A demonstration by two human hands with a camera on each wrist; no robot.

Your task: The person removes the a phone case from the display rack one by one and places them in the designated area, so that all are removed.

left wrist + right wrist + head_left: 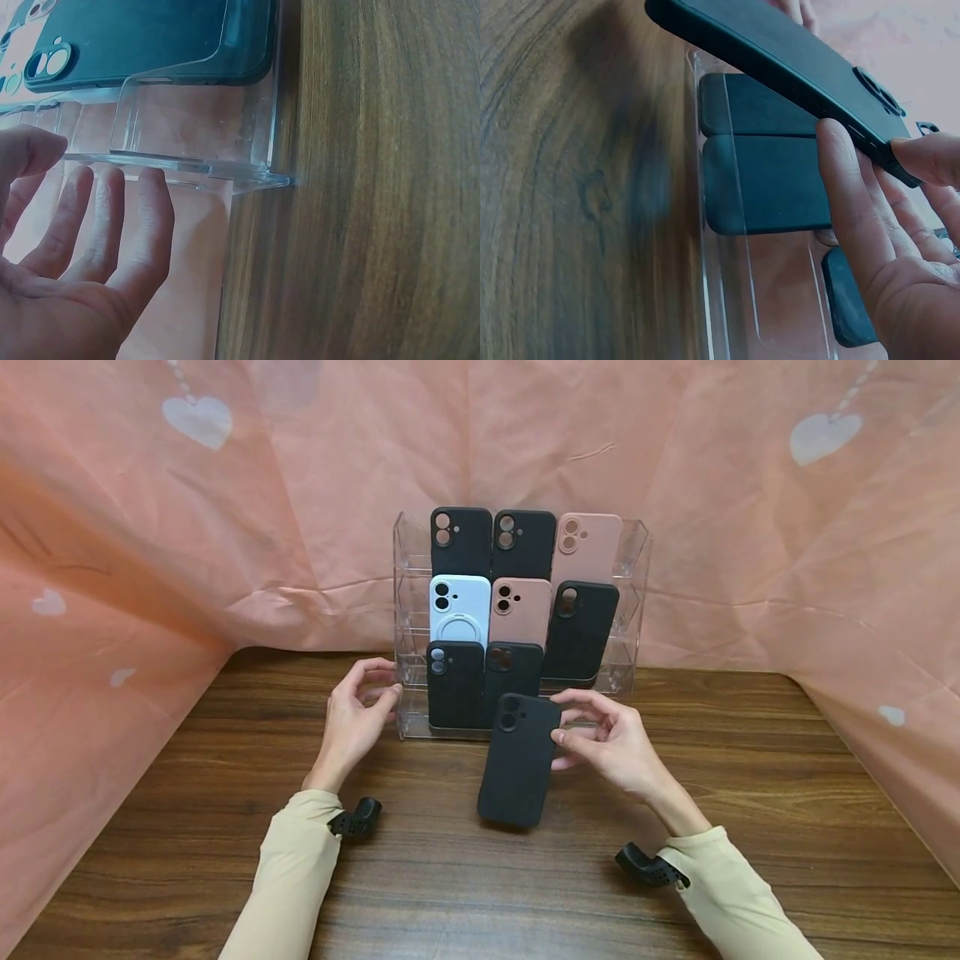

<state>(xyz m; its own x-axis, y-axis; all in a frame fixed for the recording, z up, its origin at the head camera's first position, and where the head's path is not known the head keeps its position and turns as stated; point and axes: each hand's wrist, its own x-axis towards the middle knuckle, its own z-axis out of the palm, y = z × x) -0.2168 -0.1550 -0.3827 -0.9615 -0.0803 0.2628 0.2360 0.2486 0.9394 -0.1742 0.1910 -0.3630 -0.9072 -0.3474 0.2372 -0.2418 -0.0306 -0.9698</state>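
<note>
My right hand (611,747) pinches a black phone case (517,768) near its camera end, thumb in front and fingers behind. The case tilts in front of the rack, its lower end over the table, and overlaps a bottom-tier case in the head view. At the left side of a clear acrylic display rack (411,727), my left hand (356,714) holds the side panel with curved fingers and thumb. In the left wrist view its fingertips (154,180) meet the panel's outer face. Two black cases (780,184) stand side by side in the bottom tier.
The upper tiers carry black cases (461,547), pink cases (521,610) and a white case (459,606) with a ring. One black case (581,631) leans at the middle right. A pink curtain (337,485) surrounds the wooden table (450,877).
</note>
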